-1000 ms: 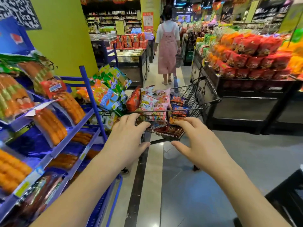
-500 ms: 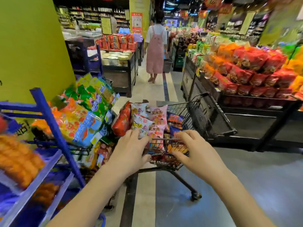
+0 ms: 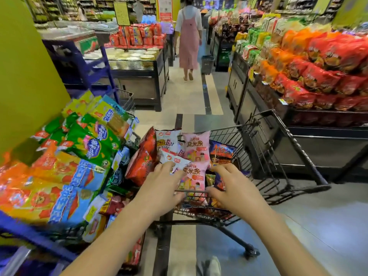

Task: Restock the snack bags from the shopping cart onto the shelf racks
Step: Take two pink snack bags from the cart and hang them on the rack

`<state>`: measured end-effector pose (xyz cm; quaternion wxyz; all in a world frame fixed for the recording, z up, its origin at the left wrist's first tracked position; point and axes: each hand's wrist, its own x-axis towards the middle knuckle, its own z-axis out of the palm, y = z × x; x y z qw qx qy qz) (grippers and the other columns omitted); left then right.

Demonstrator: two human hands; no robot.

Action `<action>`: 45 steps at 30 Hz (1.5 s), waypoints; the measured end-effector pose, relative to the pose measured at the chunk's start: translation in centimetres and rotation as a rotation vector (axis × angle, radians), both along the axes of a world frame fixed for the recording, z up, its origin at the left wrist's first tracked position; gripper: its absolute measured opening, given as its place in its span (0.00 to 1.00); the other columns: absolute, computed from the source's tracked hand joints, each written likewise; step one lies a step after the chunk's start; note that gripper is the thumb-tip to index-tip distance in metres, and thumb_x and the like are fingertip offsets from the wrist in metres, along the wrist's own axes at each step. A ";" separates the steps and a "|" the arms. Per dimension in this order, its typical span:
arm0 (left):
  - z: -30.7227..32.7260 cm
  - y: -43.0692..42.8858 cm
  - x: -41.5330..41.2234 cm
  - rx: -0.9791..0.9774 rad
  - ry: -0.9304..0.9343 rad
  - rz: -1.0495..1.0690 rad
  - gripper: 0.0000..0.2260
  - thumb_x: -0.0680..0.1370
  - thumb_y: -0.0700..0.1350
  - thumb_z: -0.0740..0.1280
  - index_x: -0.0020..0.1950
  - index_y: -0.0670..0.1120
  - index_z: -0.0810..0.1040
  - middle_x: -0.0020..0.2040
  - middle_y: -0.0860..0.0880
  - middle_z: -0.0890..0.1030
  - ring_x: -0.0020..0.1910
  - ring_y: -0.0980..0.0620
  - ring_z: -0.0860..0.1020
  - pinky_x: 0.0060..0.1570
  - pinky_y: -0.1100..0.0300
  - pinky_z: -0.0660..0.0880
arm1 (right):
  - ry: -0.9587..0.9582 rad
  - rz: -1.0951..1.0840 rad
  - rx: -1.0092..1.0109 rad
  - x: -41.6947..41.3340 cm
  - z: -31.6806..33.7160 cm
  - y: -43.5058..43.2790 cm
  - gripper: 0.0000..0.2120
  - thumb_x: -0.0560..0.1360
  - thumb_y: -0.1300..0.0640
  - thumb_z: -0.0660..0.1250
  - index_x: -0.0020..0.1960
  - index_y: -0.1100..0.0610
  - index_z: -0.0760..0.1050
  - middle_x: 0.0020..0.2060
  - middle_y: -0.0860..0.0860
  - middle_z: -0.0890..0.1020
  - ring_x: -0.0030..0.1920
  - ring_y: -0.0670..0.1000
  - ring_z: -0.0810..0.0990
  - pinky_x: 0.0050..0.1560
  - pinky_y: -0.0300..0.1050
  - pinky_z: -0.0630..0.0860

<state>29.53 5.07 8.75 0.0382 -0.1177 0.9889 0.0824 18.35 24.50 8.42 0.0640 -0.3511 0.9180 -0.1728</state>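
A black wire shopping cart (image 3: pixel 288 140) stands in the aisle right in front of me, filled with snack bags. Among them are a red bag (image 3: pixel 141 164), a white bag (image 3: pixel 167 142), two pink bags (image 3: pixel 196 146) and a dark blue and orange bag (image 3: pixel 222 152). My left hand (image 3: pixel 161 188) lies over the near end of the cart with its fingers on the white and lower pink bags. My right hand (image 3: pixel 233 188) reaches over the near rim, fingers loosely bent beside the lower pink bag (image 3: pixel 194 176). The wire rack (image 3: pixel 127 96) at left holds green bags (image 3: pixel 89 140) and orange bags (image 3: pixel 39 188).
A person in a pink apron dress (image 3: pixel 189 36) walks away down the aisle beside a black basket (image 3: pixel 208 63). A black stand piled with red and orange bags (image 3: pixel 318 76) runs along the right. A yellow-green pillar (image 3: pixel 23 76) and a display of bowls (image 3: pixel 135 56) are left.
I have moved forward and the cart is nearer. Both hands came down from above the cart onto its bags. The sausage shelf has slid out of view at left.
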 end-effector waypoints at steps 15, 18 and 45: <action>-8.8 -5.8 -20.1 0.088 -0.206 0.110 0.27 0.81 0.58 0.66 0.79 0.56 0.66 0.79 0.48 0.61 0.76 0.43 0.61 0.72 0.49 0.67 | -0.233 0.132 0.085 -21.6 -10.8 -6.5 0.32 0.79 0.39 0.66 0.80 0.45 0.61 0.73 0.48 0.67 0.71 0.53 0.71 0.63 0.49 0.76; -10.4 -6.8 -21.4 0.130 -0.223 0.121 0.26 0.81 0.59 0.65 0.79 0.56 0.65 0.81 0.48 0.59 0.78 0.44 0.59 0.71 0.51 0.66 | -0.299 0.128 0.105 -23.1 -12.6 -7.5 0.31 0.79 0.39 0.67 0.78 0.45 0.63 0.72 0.47 0.68 0.69 0.52 0.73 0.63 0.49 0.76; -17.1 -12.3 -24.4 0.283 -0.292 0.078 0.26 0.82 0.56 0.66 0.79 0.56 0.66 0.79 0.51 0.61 0.77 0.48 0.61 0.71 0.51 0.67 | -1.085 -0.406 -0.049 -23.4 -30.3 -14.9 0.35 0.68 0.52 0.83 0.68 0.59 0.70 0.59 0.48 0.80 0.62 0.49 0.80 0.51 0.31 0.75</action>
